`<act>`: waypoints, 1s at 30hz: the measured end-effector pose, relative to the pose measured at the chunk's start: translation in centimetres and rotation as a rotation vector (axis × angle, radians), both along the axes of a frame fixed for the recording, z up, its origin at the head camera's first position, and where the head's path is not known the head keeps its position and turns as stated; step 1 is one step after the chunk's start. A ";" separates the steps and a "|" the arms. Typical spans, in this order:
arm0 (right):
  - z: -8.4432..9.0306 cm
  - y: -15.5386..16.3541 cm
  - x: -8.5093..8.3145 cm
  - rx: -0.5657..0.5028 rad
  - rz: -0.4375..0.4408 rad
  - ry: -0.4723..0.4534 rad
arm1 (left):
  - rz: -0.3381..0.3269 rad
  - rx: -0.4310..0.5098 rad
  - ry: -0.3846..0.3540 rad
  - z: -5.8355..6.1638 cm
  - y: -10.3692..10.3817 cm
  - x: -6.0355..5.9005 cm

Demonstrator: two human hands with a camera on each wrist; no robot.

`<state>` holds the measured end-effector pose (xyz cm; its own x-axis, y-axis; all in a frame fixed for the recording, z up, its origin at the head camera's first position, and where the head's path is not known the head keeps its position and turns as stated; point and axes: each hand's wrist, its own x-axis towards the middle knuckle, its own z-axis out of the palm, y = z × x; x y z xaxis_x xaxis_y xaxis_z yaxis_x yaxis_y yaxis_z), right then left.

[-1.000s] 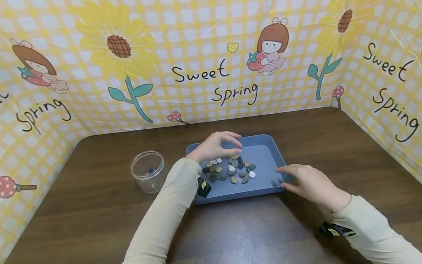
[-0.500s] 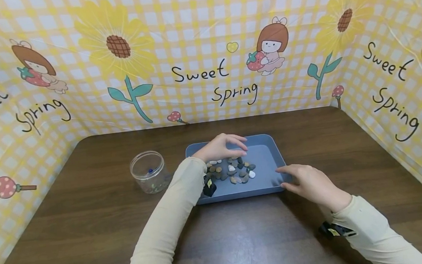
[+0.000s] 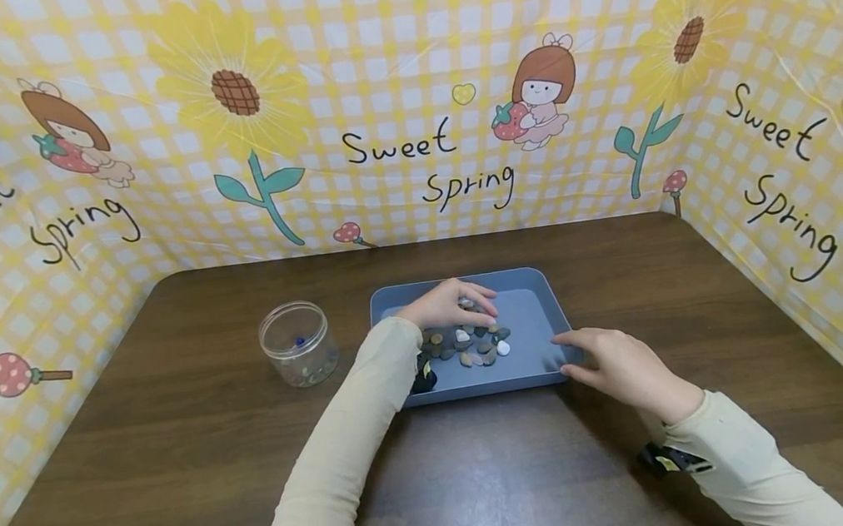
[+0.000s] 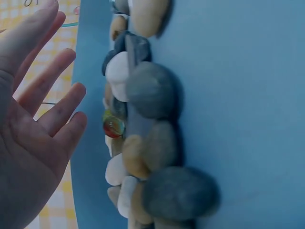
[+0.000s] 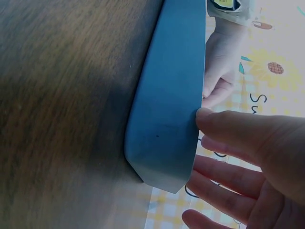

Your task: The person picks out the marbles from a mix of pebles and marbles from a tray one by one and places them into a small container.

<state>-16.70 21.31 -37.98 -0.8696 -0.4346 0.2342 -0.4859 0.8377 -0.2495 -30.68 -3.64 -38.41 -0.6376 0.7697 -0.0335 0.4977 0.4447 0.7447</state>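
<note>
A blue tray holds a pile of several small pebbles in grey, tan and white. My left hand hovers low over the far side of the pile with relaxed fingers. In the left wrist view this hand is open with spread fingers beside the pebbles, and an orange-yellow glass marble shows among them. My right hand rests against the tray's front right corner with straight fingers. In the right wrist view its thumb touches the rim of the tray wall.
A clear, lidless plastic jar stands left of the tray with a few small beads inside. The dark wooden table is enclosed at the back and sides by a yellow checked printed backdrop.
My left hand has dropped lower and come nearer, from above the tray's far edge down onto the pebble pile. The right hand and tray have stayed put.
</note>
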 end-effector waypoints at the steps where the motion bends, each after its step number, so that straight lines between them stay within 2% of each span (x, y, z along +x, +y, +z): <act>1: 0.0 0.0 0.0 0.000 0.001 0.001 | -0.003 -0.009 0.003 -0.1 0.1 -0.1; 14: -0.1 0.1 0.0 0.005 -0.001 0.001 | -0.041 -0.070 0.029 -1.4 0.4 -0.4; 20: -0.1 0.1 -0.1 0.008 -0.003 -0.003 | -0.064 -0.111 0.033 -1.4 0.7 -0.4; 30: -0.1 0.1 -0.2 0.005 0.003 -0.006 | -0.052 -0.169 0.040 -1.3 0.9 -0.3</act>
<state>-16.95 21.39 -38.09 -0.8697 -0.4382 0.2270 -0.4868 0.8373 -0.2487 -31.00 -2.75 -39.74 -0.6002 0.7873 -0.1410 0.5510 0.5348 0.6406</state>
